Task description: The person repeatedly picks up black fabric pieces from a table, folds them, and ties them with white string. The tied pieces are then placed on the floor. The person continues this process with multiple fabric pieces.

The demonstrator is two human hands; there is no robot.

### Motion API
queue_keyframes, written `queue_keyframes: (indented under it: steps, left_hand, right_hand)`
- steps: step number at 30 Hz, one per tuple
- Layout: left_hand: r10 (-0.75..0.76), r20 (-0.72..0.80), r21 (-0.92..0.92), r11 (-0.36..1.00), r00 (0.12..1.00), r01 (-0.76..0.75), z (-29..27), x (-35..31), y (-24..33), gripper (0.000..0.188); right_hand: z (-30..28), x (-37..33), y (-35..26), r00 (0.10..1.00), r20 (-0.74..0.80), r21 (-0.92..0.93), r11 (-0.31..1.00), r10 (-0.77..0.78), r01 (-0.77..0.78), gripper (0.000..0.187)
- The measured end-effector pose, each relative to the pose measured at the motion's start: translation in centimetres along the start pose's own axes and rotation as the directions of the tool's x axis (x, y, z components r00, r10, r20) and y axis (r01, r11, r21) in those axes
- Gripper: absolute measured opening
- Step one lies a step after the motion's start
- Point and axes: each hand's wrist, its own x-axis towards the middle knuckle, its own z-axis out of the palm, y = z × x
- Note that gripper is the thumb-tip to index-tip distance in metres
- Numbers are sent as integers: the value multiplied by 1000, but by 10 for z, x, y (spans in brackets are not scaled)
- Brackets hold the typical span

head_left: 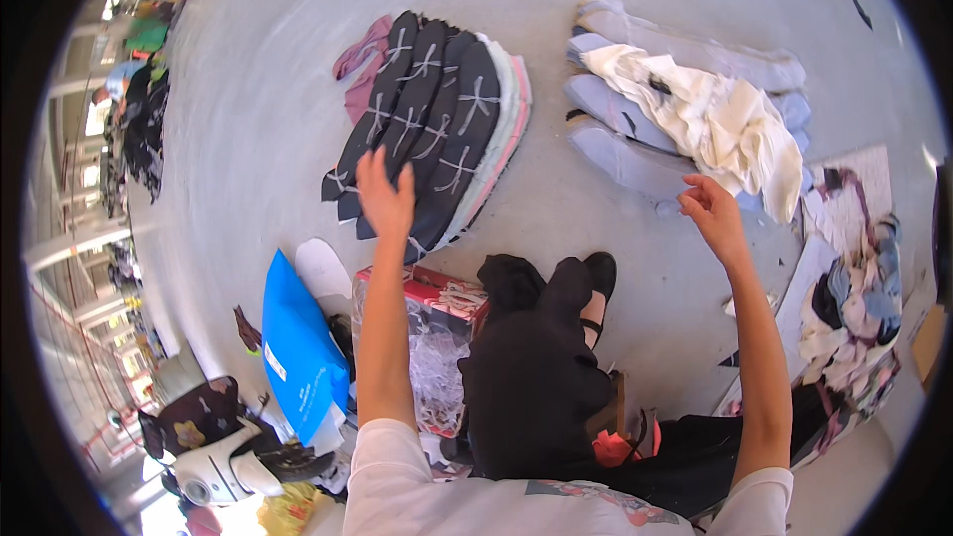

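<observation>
A stack of long, tapered dark-grey fabric bundles (pixel 427 109), tied crosswise with pale strips, lies on the floor ahead to the left. My left hand (pixel 385 201) is over the near left edge of this stack, its fingers spread and nothing in them; whether it touches the cloth I cannot tell. Ahead to the right lie similar pale blue-grey bundles (pixel 625 154). A crumpled cream cloth (pixel 710 119) is draped across them. My right hand (pixel 713 213) is at the near side of these bundles, fingers loosely bent and apart, with no thing visible in it.
A mauve cloth (pixel 362 65) lies beside the dark stack. Near my left arm are a blue plastic bag (pixel 298 347), a red-edged box (pixel 422 288) with clear plastic, and a white machine (pixel 213 471). At the right, mixed fabric scraps (pixel 854 288) are heaped. My legs are folded between.
</observation>
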Motion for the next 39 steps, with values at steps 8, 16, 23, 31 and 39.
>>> queue_keyframes:
  steps: [8,16,23,31,39]
  left_hand:
    - [39,217,-409,911,976,55,120,51,98,84]
    - [95,291,-43,995,952,-86,119,72,80,68]
    - [-239,-160,-302,936,958,183,41,22,41,49]
    - [-323,-14,-45,945,946,322,-11,-116,2,44]
    - [403,75,-517,798,912,-310,-2,-96,294,41]
  right_hand:
    - [-48,-124,25,983,26,-1,983,183,-183,34]
    - [-81,-236,70,921,-92,76,925,379,-373,34]
    - [-95,-348,41,896,-230,23,922,381,-386,34]
    - [-103,-519,3,799,-507,124,945,323,-303,33]
    - [-68,-699,-77,657,-723,-23,942,215,-334,37]
